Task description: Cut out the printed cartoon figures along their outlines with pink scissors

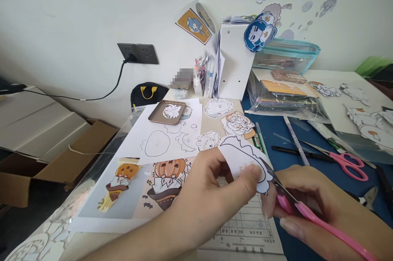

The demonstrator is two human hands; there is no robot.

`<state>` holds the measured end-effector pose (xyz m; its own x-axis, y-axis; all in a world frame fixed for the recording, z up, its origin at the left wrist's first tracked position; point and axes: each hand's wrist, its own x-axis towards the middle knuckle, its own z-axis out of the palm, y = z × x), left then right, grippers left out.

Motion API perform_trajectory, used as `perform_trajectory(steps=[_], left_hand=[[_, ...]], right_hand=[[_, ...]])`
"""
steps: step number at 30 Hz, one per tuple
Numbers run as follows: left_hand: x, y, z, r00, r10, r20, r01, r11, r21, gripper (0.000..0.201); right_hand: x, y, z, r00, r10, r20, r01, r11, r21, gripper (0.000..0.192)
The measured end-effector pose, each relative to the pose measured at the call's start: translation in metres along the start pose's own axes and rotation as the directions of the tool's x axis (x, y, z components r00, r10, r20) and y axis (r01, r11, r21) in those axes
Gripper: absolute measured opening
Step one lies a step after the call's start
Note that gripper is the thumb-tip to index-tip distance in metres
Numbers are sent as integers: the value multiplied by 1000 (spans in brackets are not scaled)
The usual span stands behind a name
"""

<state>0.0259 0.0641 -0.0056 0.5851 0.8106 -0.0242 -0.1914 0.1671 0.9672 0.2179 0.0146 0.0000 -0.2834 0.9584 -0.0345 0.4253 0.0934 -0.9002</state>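
Observation:
Between thumb and fingers, my left hand (211, 195) grips a white paper cutout (239, 158) with a black drawn outline. My right hand (319, 199) is wrapped around pink-handled scissors (310, 214). Their blades sit at the right edge of the cutout, by the drawn line. Beneath my hands lies a printed form (248, 228) with table lines. Just beyond the left hand is a small drawn cutout (208, 141), and behind it more cutouts (237, 123) overlap on the table.
A brown tray (152, 118) holding a cutout rests on a sheet with drawn outlines (157, 144). Colour prints (118, 183) lie left. A second pair of pink scissors (350, 164) and pens are on the blue mat (279, 125). A white file holder (235, 60) stands behind; cardboard boxes (58, 166) are at left.

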Motion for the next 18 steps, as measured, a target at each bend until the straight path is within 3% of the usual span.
perform_trajectory(steps=[4,9,13,18], left_hand=[[-1,-1,-2,1000,11,7,-11,999,52,20],[1,0,-2,998,22,58,-27,995,97,25],[-2,-3,-3,999,26,45,-31,994,107,24],[-7,-7,-4,998,-28,-54,35,991,132,14]], right_hand=[[-4,-2,5,996,86,-40,-78,982,172,19],[-8,0,6,995,82,-59,-57,937,344,20],[-8,2,5,999,52,-13,-43,928,371,16],[-5,0,4,997,77,-6,-71,948,310,21]])
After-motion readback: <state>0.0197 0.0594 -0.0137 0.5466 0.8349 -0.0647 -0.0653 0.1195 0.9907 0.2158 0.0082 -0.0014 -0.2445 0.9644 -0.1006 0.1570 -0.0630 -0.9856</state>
